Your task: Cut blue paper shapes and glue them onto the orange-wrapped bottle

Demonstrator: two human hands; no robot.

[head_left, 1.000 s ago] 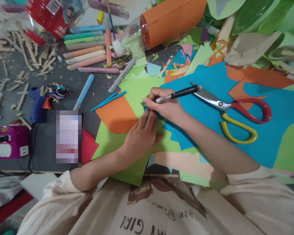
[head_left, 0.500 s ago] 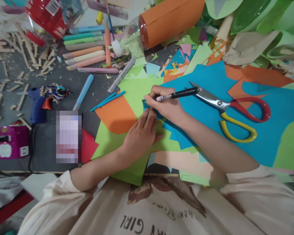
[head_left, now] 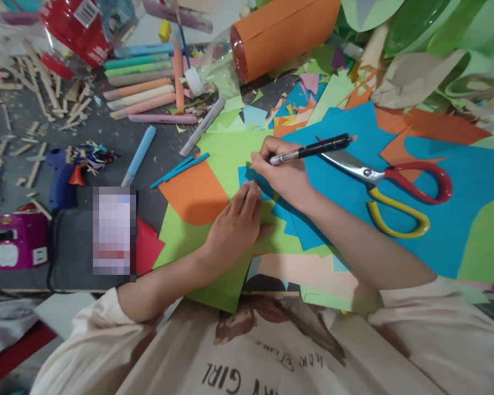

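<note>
Dark grey tabletop [head_left: 74, 241] shows through the craft clutter before us, with pale wooden sticks [head_left: 37, 82] strewn at the far left and a row of coloured markers [head_left: 142, 90] near a clear bottle [head_left: 220, 68] wrapped in orange paper [head_left: 288, 38]. Near the middle, we have a small blue paper piece [head_left: 244, 173] on a light green sheet [head_left: 224, 142], partly covered by our hands. Our left hand [head_left: 235, 222] lies low, its fingers nearly straight and close together, the tips resting on the blue piece without gripping it. Our right hand [head_left: 285, 170] is curled around a black-and-clear pen [head_left: 316, 148] that slants up to the right (its tip is hidden from us, so we cannot tell whether it touches the paper). Just beyond it, scissors [head_left: 368, 174] with red and yellow handles lie on a large blue sheet [head_left: 448, 241]. To our left, thin blue sticks [head_left: 181, 170] cross the edge of an orange piece [head_left: 193, 195].
</note>
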